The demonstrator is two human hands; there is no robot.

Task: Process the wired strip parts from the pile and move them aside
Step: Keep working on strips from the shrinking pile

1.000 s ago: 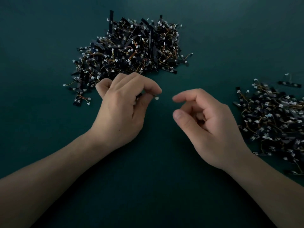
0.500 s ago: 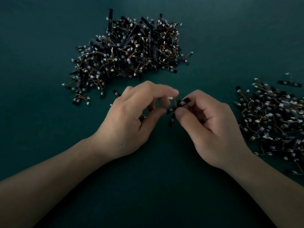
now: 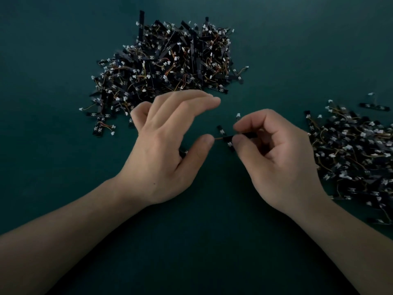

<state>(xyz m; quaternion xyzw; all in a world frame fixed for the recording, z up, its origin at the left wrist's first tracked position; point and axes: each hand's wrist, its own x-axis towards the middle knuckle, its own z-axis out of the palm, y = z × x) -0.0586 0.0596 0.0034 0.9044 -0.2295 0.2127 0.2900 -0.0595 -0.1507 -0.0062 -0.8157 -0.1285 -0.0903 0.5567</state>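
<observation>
- One wired strip part is held just below the pile, near its lower right edge; it is judged mid-processing, not yet moved aside.
- It is pinched between thumb and forefinger of the right hand.
- Its wire end is touched by the thumb of the left hand, whose fingers are spread loosely.
- A smaller heap is laid well right of the pile; most work is judged left.
</observation>
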